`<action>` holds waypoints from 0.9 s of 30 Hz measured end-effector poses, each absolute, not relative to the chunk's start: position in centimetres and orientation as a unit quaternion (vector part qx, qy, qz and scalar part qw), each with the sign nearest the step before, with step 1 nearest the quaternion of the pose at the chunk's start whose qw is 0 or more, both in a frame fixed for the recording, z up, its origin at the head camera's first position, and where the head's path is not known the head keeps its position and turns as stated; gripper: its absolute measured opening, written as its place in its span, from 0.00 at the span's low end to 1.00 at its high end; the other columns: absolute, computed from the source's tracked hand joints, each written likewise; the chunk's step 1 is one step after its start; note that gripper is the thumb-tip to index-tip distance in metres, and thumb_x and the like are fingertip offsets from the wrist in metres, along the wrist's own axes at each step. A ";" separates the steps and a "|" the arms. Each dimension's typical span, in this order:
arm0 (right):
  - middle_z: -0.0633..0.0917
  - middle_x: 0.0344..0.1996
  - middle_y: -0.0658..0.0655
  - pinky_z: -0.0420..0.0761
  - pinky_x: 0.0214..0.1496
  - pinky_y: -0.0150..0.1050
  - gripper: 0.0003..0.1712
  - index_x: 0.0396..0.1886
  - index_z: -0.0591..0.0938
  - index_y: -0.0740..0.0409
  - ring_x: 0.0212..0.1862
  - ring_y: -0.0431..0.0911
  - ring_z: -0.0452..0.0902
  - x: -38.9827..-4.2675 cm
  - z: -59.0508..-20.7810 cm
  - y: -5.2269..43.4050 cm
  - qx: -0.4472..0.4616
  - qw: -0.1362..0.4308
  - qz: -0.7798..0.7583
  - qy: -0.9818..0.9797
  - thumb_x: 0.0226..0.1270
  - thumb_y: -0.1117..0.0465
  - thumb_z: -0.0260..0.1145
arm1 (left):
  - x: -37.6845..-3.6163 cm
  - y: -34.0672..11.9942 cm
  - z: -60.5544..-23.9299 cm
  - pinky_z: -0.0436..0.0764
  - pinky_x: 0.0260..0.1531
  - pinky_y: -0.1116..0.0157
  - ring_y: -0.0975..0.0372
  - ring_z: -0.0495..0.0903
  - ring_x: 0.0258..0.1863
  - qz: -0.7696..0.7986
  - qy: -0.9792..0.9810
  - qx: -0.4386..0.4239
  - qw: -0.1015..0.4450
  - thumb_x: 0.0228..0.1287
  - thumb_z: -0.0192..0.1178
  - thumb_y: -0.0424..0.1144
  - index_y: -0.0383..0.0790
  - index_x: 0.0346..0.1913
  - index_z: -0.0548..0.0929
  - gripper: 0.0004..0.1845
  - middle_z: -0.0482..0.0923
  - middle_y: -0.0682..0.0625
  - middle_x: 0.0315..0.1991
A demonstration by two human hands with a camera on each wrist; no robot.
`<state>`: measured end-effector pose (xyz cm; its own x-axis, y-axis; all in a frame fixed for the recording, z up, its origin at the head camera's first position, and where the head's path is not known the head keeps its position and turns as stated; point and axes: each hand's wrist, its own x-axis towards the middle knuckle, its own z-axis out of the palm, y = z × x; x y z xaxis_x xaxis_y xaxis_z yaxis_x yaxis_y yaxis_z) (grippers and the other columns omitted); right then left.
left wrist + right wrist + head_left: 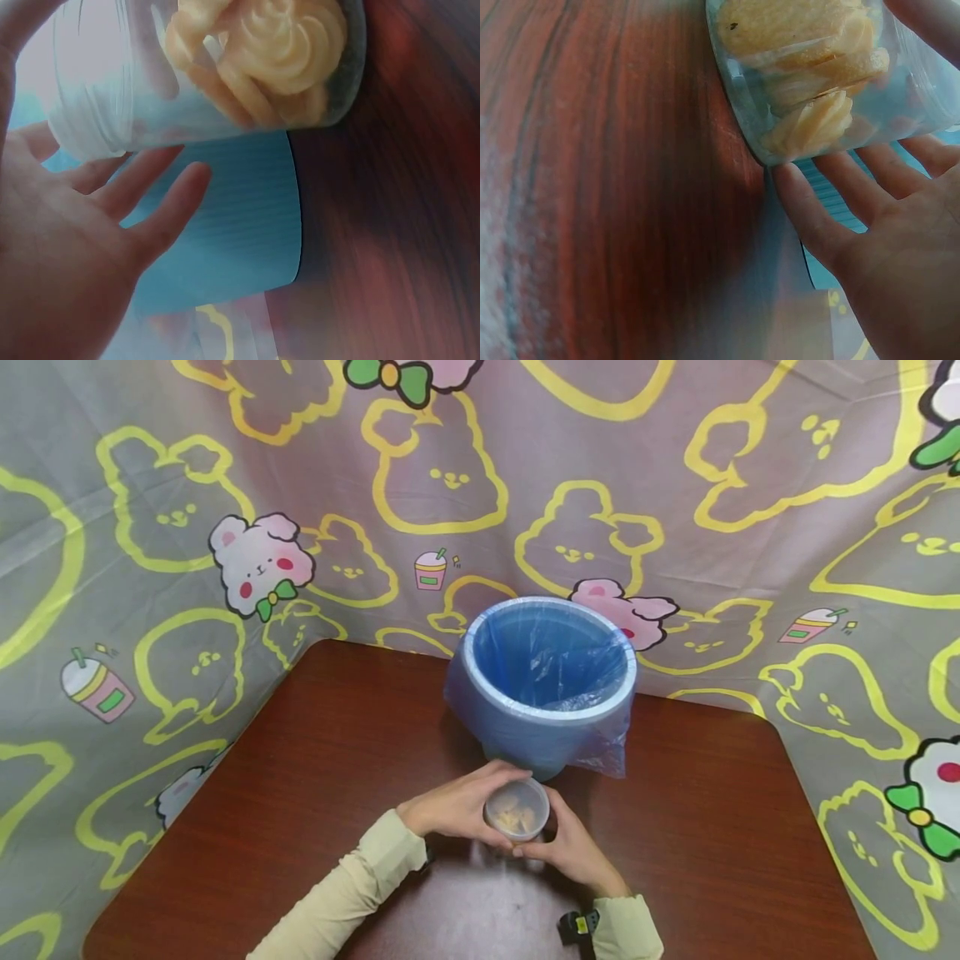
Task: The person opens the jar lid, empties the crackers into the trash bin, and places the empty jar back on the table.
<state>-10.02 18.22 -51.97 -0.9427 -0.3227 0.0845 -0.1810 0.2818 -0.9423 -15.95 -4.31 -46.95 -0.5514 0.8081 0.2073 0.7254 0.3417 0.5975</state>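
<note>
A clear plastic jar (517,811) with a translucent lid is held between both hands in front of the bin. Several piped, swirl-shaped butter cookies (289,45) lie in its lower part. My left hand (463,804) grips the jar near the lid from the left, its thumb on the near side and fingers round the far side. From the right, my right hand (573,845) holds the jar the same way, with fingertips along its wall in the right wrist view. The jar's base is close over the table in both wrist views.
A blue waste bin (551,714) lined with a blue plastic bag stands just behind the jar on the dark red-brown wooden table (360,735). Patterned cloth (442,468) with cartoon bears and rabbits hangs round the table's back and sides.
</note>
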 end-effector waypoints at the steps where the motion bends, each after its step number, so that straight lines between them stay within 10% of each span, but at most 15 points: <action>1: 0.73 0.61 0.59 0.76 0.56 0.34 0.51 0.68 0.64 0.52 0.58 0.55 0.74 -10.0 -52.0 18.2 -0.157 0.063 -0.579 0.798 0.44 0.58 0.81 | -15.9 -4.2 -47.0 0.72 0.61 0.67 0.63 0.71 0.60 0.328 0.817 0.470 0.062 0.40 0.78 0.55 0.45 0.71 0.64 0.53 0.67 0.51 0.63; 27: 0.73 0.62 0.59 0.75 0.57 0.33 0.50 0.68 0.64 0.53 0.60 0.55 0.73 -9.9 -51.9 18.3 -0.164 0.059 -0.574 0.800 0.45 0.57 0.81 | -15.9 -3.2 -46.9 0.70 0.61 0.70 0.67 0.70 0.59 0.326 0.821 0.460 0.092 0.35 0.80 0.56 0.49 0.72 0.63 0.57 0.68 0.54 0.62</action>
<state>-9.91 18.31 -51.86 -0.9391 -0.3304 0.0950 -0.1955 0.2860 -0.9381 -15.85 -3.24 -46.95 -0.5599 0.8151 0.1486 0.6954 0.3648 0.6191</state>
